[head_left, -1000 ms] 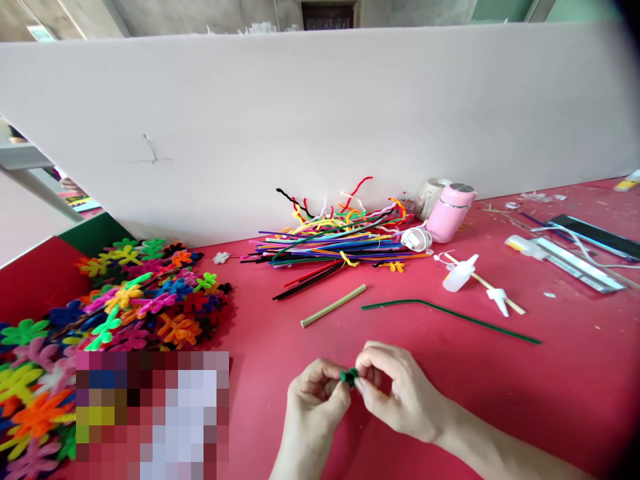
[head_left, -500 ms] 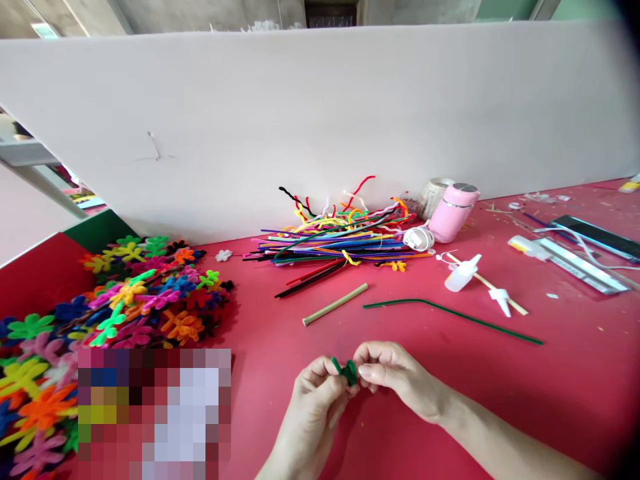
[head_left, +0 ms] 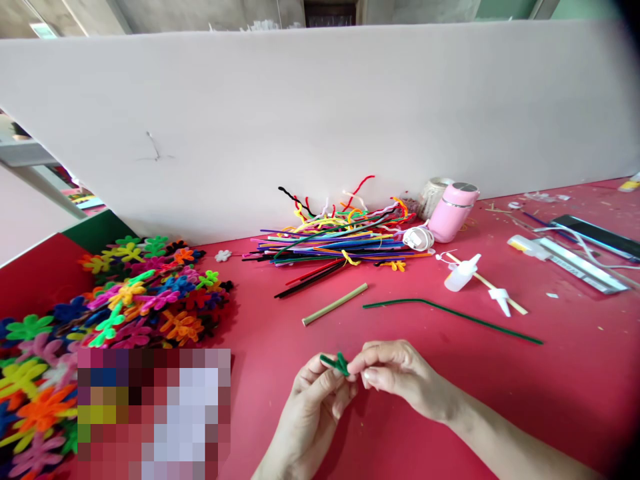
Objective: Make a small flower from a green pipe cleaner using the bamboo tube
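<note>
A short green pipe cleaner (head_left: pixel 341 364), bent into small loops, is pinched between the thumb and forefinger of my left hand (head_left: pixel 317 399). Curled in from the right, my right hand (head_left: pixel 400 373) has its forefinger tip against the right edge of the bent piece, with the thumb close behind. The other fingertips of that hand are partly hidden. Beyond both hands, a long straight green pipe cleaner (head_left: pixel 465 317) with a slight bend lies on the red table (head_left: pixel 425 447). A pale greenish stick (head_left: pixel 335 305) rests to its left.
On the left lies a heap of colourful pipe-cleaner flowers (head_left: pixel 165 300). A bundle of loose pipe cleaners (head_left: pixel 340 240) lies against the white board (head_left: pixel 320 120). Farther right are a pink bottle (head_left: pixel 454 213), a white cable (head_left: pixel 419 238), a glue bottle (head_left: pixel 461 275) and a phone (head_left: pixel 597 237).
The green piece has turned in my left fingers, so its loops show from another side. My right forefinger has stretched left onto it, and its thumb has drawn slightly apart.
</note>
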Demonstrator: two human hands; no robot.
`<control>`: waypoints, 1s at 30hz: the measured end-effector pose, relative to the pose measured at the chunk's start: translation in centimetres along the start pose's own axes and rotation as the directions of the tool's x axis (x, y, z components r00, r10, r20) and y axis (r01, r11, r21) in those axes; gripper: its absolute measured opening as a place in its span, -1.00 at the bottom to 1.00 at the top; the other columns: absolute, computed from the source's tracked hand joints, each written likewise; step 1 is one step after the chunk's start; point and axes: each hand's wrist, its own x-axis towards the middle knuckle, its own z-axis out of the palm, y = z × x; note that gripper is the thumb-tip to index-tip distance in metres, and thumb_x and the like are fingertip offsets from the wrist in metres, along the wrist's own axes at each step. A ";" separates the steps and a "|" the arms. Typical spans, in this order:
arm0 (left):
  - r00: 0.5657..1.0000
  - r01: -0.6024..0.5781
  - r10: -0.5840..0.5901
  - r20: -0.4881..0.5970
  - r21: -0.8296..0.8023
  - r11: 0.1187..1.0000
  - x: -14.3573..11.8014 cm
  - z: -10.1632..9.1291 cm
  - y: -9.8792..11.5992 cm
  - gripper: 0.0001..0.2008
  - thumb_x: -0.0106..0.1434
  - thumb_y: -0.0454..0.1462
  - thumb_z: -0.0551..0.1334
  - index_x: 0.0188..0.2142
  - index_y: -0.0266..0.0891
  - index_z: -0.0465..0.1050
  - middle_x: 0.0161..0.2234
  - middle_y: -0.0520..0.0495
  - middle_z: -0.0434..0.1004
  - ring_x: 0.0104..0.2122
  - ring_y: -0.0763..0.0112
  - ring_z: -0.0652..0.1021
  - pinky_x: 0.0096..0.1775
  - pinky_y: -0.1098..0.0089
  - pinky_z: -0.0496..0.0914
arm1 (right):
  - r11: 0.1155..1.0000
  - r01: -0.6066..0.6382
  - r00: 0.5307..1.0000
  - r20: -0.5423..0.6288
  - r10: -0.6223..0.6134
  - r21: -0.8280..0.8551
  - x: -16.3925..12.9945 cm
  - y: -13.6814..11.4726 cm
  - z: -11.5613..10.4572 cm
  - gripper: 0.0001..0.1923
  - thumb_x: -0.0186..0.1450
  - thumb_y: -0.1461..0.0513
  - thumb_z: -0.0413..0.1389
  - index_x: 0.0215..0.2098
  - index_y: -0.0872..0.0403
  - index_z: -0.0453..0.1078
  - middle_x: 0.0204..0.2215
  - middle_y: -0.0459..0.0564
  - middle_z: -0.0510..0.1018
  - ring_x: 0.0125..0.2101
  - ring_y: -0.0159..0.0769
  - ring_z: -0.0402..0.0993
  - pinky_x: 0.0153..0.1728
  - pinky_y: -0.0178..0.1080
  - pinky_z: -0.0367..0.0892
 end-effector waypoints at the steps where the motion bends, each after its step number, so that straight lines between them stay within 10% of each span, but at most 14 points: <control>1: 1.000 -0.008 0.008 0.016 -0.018 1.000 0.0 -0.1 0.0 -0.99 0.06 -0.37 0.25 -0.47 -0.29 0.46 -0.58 0.05 0.43 -0.66 0.67 0.28 -0.37 0.48 0.27 | 0.996 0.039 0.999 0.001 -0.039 -0.075 -0.1 -0.2 0.1 -0.79 0.22 0.28 -0.01 -0.26 0.09 0.45 -0.48 -0.08 0.38 -0.47 -0.42 0.31 -0.42 -0.35 0.24; 8: 0.999 -0.024 0.025 0.029 -0.021 0.999 0.1 -0.5 0.3 -0.90 -0.04 -0.36 0.33 -0.45 -0.28 0.49 -0.46 0.01 0.44 -0.54 0.58 0.35 -0.41 0.49 0.27 | 0.680 0.414 0.904 0.187 -0.385 -0.605 -0.7 -0.8 0.6 -0.65 0.19 0.38 -0.05 -0.06 0.08 0.31 -0.47 -0.01 0.46 -0.49 -0.35 0.28 -0.39 -0.25 0.22; 14: 0.993 -0.004 0.007 0.114 -0.025 1.000 0.2 -0.4 0.6 -0.93 -0.02 -0.37 0.32 -0.46 -0.28 0.48 -0.49 0.00 0.42 -0.49 0.54 0.37 -0.38 0.49 0.26 | 0.482 0.544 0.793 0.233 -0.562 -0.687 -0.9 -0.6 0.8 -0.65 0.14 0.42 -0.02 -0.10 0.14 0.30 -0.54 0.00 0.45 -0.55 -0.35 0.25 -0.45 -0.24 0.21; 19: 0.986 -0.019 0.024 0.167 -0.033 0.999 0.1 -0.3 0.7 -0.95 0.00 -0.37 0.30 -0.47 -0.29 0.48 -0.50 0.00 0.43 -0.52 0.56 0.36 -0.38 0.49 0.26 | 0.555 0.519 0.771 0.075 -0.632 -0.651 -1.0 -0.9 1.0 -0.75 0.11 0.45 -0.02 -0.25 0.14 0.33 -0.59 -0.04 0.43 -0.58 -0.38 0.22 -0.49 -0.28 0.21; 30: 1.000 0.009 -0.008 0.029 -0.007 1.000 0.0 -0.4 0.0 -0.90 -0.07 -0.40 0.35 -0.48 -0.26 0.52 -0.51 0.02 0.51 -0.49 0.55 0.41 -0.37 0.50 0.27 | 0.876 0.218 0.950 -0.114 -0.292 -0.430 -0.6 -1.2 1.5 -0.91 0.17 0.35 0.05 -0.33 0.13 0.28 -0.48 -0.05 0.38 -0.50 -0.41 0.33 -0.46 -0.38 0.30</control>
